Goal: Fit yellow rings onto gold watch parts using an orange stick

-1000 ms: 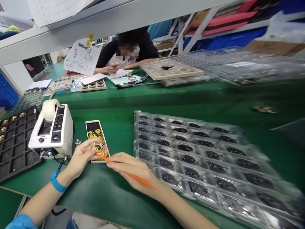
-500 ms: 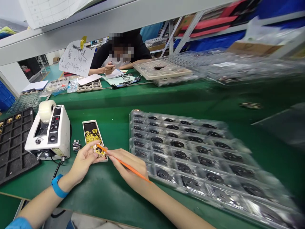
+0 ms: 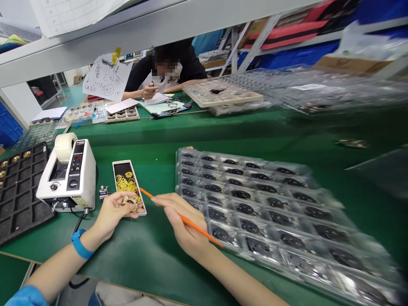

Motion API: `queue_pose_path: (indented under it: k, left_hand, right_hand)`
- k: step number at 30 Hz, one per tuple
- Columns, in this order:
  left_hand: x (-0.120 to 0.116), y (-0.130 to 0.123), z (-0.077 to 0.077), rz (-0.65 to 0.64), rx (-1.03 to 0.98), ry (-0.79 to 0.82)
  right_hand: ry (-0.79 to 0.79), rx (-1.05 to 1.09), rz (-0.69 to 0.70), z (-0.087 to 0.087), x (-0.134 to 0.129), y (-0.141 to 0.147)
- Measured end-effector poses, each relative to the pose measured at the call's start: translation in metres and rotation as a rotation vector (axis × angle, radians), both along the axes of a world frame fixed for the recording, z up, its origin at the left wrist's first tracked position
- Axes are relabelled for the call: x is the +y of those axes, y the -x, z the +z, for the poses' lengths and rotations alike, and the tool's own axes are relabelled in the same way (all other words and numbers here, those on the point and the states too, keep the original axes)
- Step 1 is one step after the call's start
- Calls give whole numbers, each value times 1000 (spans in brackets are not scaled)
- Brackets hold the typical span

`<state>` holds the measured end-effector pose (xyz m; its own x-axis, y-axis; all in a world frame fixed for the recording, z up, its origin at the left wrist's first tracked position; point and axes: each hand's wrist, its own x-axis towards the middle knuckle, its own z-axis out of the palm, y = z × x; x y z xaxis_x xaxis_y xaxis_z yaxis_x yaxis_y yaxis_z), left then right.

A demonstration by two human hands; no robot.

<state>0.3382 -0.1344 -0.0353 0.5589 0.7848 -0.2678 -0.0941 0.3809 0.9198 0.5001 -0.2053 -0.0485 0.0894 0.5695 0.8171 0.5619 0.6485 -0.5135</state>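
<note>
While L hand (image 3: 111, 214) cups gold disc (image 3: 130, 204) at black tray (image 3: 123, 178), R hand (image 3: 181, 216) pinches orange stick (image 3: 204, 232).

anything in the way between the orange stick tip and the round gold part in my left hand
Nothing visible stands between them. The tip of the orange stick, held in the right hand, is just up and right of the round gold part in the left hand. The black tray lies below, not between.

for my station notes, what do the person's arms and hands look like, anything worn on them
The left hand and right hand are bare, with no gloves. A blue band circles the left wrist, and a blue sleeve shows further up the left arm. The right forearm shows bare.
</note>
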Motion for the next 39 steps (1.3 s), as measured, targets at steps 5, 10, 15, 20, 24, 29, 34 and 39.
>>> queue_pose_path:
  k: [5,10,15,20,24,29,34,39]
  left_hand:
    - [-1,-2,2,-25,61,-147]
    - [-1,-1,1,-12,142,-246]
    - [-2,1,-6,65,111,-330]
    - [-8,1,-11,90,125,-441]
    - [-15,0,-11,45,250,-529]
    - [-21,1,-11,-9,309,-694]
    - [-15,3,-16,-9,386,-731]
    - [2,7,-18,94,440,-683]
  right_hand:
    - [85,60,-31,-6,1,-3]
    - [-50,-67,-167,-7,-2,0]
    - [16,-277,-215,-6,0,21]
    - [82,-227,-305,-14,12,34]
    - [130,-183,-313,-17,16,34]
    - [289,20,-214,-16,18,35]
    - [439,243,10,-4,17,32]
    - [654,398,112,-2,19,26]
